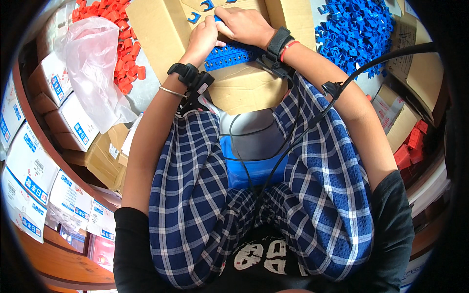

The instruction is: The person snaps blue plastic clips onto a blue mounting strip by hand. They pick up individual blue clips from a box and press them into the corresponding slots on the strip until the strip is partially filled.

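Observation:
A row of joined blue plastic clips (233,54) lies on a flat piece of brown cardboard (244,88) over my lap. My left hand (202,40) rests on the left end of that row, fingers curled down onto it. My right hand (243,24) presses on the row's top from the right, fingers closed over the clips. Two loose blue clips (200,12) lie on the cardboard just beyond my hands. Both wrists carry black bands, and a black cable runs along my right forearm.
A heap of loose blue clips (354,31) lies at the upper right. Orange-red clips (122,44) and a clear plastic bag (95,63) sit at the upper left. White and blue cartons (34,161) stack along the left. Red pieces (410,146) and cardboard boxes (415,63) stand at the right.

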